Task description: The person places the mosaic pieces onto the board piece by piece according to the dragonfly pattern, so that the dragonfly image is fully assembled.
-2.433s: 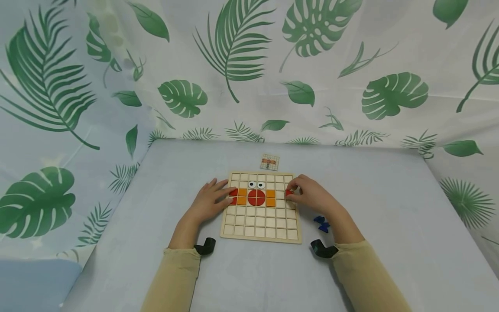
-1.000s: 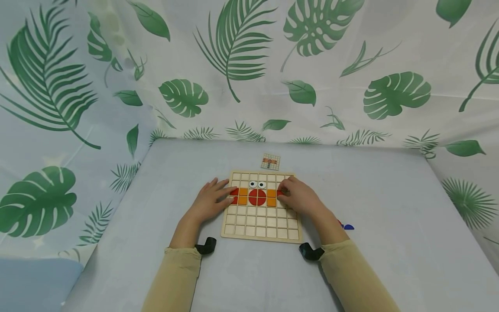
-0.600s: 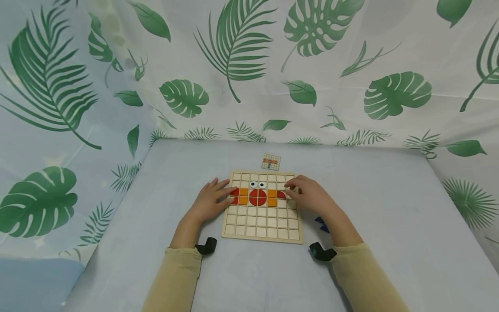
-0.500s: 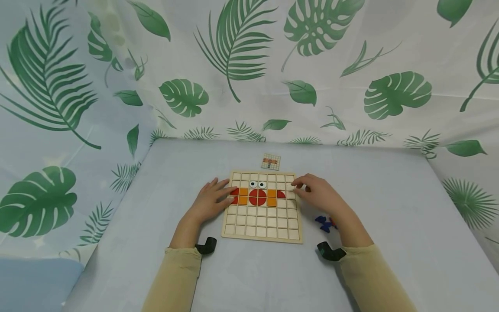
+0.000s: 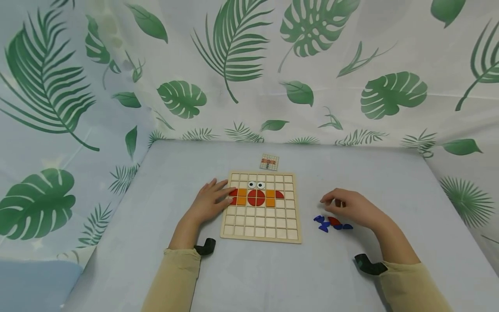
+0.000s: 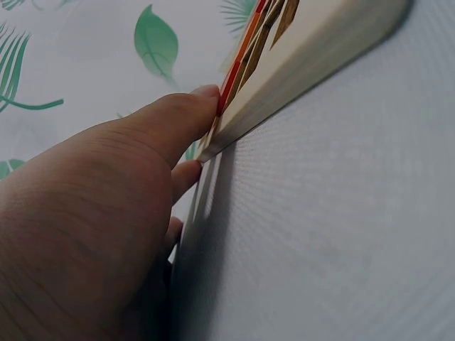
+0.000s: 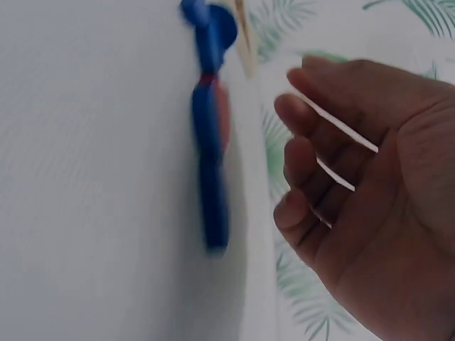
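Board point(image 5: 260, 222) and blue pieces point(image 5: 324, 226), two hands.
Left hand point(image 5: 208, 201): fingers spread, touching the board at its right. Right hand point(image 5: 352, 208): fingers loosely bent, raised; blue pieces and red piece point(image 5: 334, 221) just below, board leftward, apart.

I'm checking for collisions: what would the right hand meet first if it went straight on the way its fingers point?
Probably the right edge of the wooden grid board, judging by the head view; depth is unclear, and the right hand might pass above it.
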`<action>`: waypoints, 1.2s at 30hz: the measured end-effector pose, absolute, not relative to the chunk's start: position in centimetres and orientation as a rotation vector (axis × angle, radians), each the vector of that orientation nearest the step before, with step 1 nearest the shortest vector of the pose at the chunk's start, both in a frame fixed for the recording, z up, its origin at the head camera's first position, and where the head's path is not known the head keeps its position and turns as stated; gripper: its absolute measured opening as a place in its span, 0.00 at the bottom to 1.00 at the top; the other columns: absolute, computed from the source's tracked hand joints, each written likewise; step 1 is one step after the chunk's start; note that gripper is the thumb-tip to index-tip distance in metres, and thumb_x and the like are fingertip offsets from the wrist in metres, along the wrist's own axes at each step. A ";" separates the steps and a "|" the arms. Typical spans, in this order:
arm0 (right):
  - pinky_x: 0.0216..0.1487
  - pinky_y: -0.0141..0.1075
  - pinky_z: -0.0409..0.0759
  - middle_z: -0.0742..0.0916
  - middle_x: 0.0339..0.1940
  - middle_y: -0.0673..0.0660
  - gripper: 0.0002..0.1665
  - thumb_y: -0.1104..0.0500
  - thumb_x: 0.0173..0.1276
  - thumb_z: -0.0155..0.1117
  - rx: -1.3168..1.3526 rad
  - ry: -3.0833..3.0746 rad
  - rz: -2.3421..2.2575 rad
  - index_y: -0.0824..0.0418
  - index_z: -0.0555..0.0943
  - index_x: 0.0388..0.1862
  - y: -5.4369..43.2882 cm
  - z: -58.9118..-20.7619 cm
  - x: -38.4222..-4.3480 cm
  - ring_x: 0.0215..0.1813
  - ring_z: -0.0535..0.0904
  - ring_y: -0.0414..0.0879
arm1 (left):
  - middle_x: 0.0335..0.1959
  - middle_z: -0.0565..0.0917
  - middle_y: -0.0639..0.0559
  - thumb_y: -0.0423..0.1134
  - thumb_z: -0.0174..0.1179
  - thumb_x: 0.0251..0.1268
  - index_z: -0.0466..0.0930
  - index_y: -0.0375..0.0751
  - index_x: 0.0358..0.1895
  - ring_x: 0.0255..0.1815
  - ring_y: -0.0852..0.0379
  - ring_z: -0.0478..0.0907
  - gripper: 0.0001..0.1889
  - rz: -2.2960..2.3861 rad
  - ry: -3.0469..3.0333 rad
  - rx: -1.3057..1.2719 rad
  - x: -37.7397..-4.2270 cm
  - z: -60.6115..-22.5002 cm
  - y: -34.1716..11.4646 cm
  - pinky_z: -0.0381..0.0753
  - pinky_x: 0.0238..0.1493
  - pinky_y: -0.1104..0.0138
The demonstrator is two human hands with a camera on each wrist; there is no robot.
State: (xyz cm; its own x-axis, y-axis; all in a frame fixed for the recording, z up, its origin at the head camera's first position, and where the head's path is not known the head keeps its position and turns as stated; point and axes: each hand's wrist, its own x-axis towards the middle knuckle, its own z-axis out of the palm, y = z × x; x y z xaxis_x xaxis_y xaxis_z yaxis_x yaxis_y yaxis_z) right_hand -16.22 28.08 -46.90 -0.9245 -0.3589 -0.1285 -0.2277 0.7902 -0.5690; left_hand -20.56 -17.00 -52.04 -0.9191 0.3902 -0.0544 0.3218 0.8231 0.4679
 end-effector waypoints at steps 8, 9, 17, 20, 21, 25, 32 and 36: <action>0.51 0.40 0.81 0.83 0.47 0.45 0.13 0.55 0.63 0.72 -0.550 2.752 -0.751 0.46 0.84 0.47 30.3 -48.5 -15.6 0.50 0.75 0.44 | 0.79 0.60 0.54 0.59 0.51 0.74 0.70 0.64 0.71 0.83 0.43 0.44 0.25 0.693 2.855 0.564 -20.6 -52.3 -17.0 0.40 0.82 0.47; 0.54 0.42 0.81 0.83 0.47 0.45 0.13 0.54 0.62 0.72 -0.565 2.755 -0.735 0.46 0.84 0.46 30.5 -48.8 -15.7 0.52 0.76 0.45 | 0.79 0.60 0.54 0.59 0.51 0.74 0.70 0.64 0.71 0.83 0.43 0.44 0.25 0.692 2.854 0.565 -20.6 -52.3 -17.0 0.40 0.82 0.47; 0.54 0.44 0.82 0.81 0.47 0.47 0.11 0.55 0.65 0.69 -0.527 2.791 -0.710 0.45 0.83 0.46 31.1 -50.0 -16.0 0.51 0.76 0.45 | 0.79 0.60 0.54 0.58 0.51 0.74 0.70 0.64 0.71 0.82 0.43 0.44 0.25 0.690 2.863 0.575 -20.6 -52.3 -17.0 0.40 0.82 0.46; 0.54 0.44 0.81 0.81 0.48 0.47 0.10 0.53 0.67 0.68 -0.487 2.795 -0.730 0.44 0.82 0.47 31.1 -50.1 -15.9 0.51 0.75 0.45 | 0.79 0.60 0.54 0.58 0.51 0.74 0.70 0.65 0.71 0.82 0.43 0.44 0.25 0.700 2.863 0.572 -20.6 -52.3 -17.0 0.40 0.82 0.46; 0.55 0.44 0.81 0.81 0.48 0.46 0.11 0.51 0.66 0.69 -0.481 2.794 -0.731 0.44 0.82 0.47 31.1 -50.1 -15.9 0.52 0.75 0.44 | 0.79 0.60 0.54 0.58 0.51 0.74 0.70 0.65 0.71 0.82 0.43 0.44 0.25 0.702 2.864 0.572 -20.6 -52.3 -17.0 0.40 0.82 0.46; 0.59 0.49 0.79 0.80 0.51 0.47 0.17 0.43 0.63 0.71 -0.521 2.780 -0.733 0.43 0.82 0.49 31.1 -50.2 -15.7 0.56 0.75 0.45 | 0.79 0.61 0.54 0.58 0.51 0.73 0.70 0.64 0.71 0.82 0.43 0.44 0.25 0.709 2.862 0.567 -20.6 -52.3 -17.0 0.40 0.82 0.46; 0.57 0.48 0.78 0.78 0.51 0.48 0.20 0.38 0.64 0.67 -0.495 2.805 -0.716 0.43 0.80 0.51 31.0 -50.5 -15.9 0.53 0.74 0.45 | 0.79 0.60 0.55 0.59 0.51 0.73 0.70 0.65 0.71 0.83 0.43 0.44 0.25 0.695 2.865 0.556 -20.7 -52.4 -17.0 0.40 0.82 0.47; 0.54 0.46 0.79 0.79 0.50 0.48 0.18 0.40 0.69 0.64 -0.468 2.843 -0.723 0.46 0.81 0.51 31.0 -50.7 -16.1 0.51 0.74 0.46 | 0.79 0.60 0.54 0.59 0.52 0.73 0.70 0.65 0.71 0.83 0.43 0.44 0.25 0.691 2.865 0.553 -20.7 -52.4 -17.0 0.40 0.82 0.46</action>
